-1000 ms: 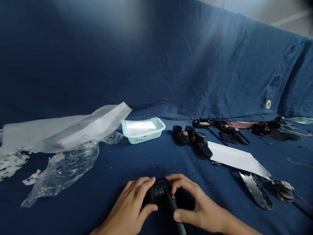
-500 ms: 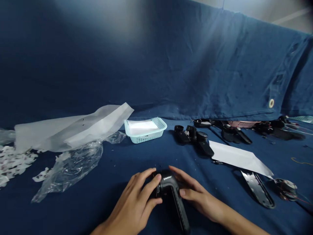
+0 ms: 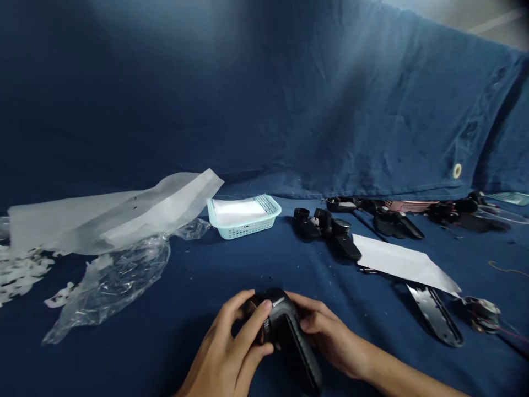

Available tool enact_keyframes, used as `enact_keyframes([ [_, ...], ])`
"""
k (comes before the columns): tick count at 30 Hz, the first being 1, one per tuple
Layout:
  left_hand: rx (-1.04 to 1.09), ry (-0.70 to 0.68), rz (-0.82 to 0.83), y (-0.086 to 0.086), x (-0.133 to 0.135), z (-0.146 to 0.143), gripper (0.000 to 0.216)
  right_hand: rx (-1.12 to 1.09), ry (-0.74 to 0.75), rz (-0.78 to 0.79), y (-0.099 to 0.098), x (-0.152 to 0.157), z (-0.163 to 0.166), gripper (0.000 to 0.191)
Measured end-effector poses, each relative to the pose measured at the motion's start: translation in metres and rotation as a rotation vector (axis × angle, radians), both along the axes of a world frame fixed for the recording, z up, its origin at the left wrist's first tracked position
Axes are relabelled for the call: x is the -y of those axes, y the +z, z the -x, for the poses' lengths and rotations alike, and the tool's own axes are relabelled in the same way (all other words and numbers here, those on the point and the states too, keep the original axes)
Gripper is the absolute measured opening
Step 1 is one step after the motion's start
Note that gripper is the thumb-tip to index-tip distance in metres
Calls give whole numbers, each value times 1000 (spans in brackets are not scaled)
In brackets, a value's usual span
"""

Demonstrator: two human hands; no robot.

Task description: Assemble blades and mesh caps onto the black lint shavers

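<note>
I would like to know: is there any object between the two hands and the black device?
Nothing visible is in between: the left hand and right hand both touch the black device directly. The light-blue basket lies apart, beyond them.

I hold a black device (image 3: 298,337) at the bottom centre of the frame, its rounded head (image 3: 280,296) uppermost and its long handle (image 3: 305,355) slanting down to the right, toward the lower edge. Small white lettering (image 3: 278,302), too small for me to read, marks the head's top; the ringed end (image 3: 266,327) points left, partly covered as I grip it.
</note>
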State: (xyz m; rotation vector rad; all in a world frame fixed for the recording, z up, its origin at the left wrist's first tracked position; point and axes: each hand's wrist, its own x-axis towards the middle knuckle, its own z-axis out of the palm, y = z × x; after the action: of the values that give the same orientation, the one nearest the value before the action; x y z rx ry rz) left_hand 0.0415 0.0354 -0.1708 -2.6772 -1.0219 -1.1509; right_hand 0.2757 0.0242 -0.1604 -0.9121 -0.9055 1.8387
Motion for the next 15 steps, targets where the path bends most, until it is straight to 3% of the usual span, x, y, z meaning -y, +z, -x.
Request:
enact_keyframes([
  [9,-39,37,-67,-4,1,2,45,220,-66,-2,-5,2,1,49],
  [15,-63,57,-88,6,7,2,41,217,18,-41,2,1,0,52],
])
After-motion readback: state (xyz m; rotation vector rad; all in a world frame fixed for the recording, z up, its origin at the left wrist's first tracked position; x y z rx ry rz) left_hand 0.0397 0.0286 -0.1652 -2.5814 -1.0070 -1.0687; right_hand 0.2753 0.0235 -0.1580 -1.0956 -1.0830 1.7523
